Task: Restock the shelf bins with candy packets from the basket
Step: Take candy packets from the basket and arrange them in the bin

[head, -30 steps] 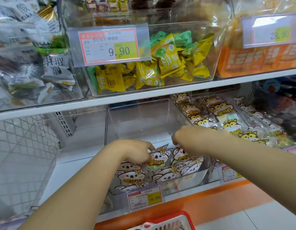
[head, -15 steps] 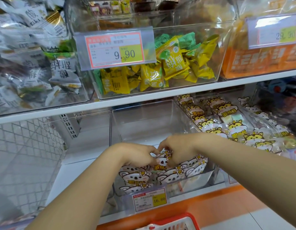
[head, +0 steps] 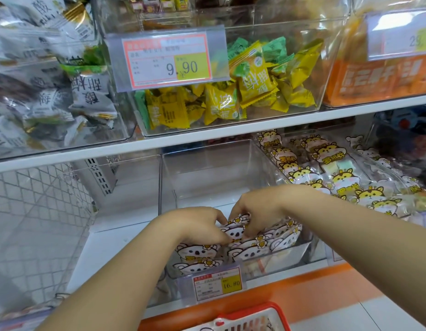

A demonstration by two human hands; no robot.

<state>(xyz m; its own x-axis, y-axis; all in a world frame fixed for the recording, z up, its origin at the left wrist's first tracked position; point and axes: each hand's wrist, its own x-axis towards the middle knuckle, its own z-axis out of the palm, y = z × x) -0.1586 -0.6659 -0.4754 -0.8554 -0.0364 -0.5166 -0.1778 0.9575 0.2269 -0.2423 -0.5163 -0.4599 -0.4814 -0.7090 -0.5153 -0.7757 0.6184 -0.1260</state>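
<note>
A clear shelf bin (head: 207, 168) on the lower shelf holds several white koala-print candy packets (head: 250, 250) stacked upright at its front. Both my hands are inside the bin over them. My left hand (head: 195, 225) pinches the top of an upright koala packet (head: 234, 231). My right hand (head: 257, 209) has its fingers curled round the top of the same cluster of packets, just right of the left hand. The red basket (head: 252, 314) shows only its rim at the bottom edge.
A price tag reading 16.80 (head: 218, 284) hangs on the bin's front. To the right stands a bin of yellow cat-print packets (head: 331, 173). The upper shelf (head: 231, 132) carries bins of yellow-green candy (head: 252, 77), white packets and orange packs. A wire mesh panel (head: 37, 211) is at left.
My right hand moved left and down to meet my left hand over the koala packets. The hands now touch the same packet cluster; the view shifted slightly left.
</note>
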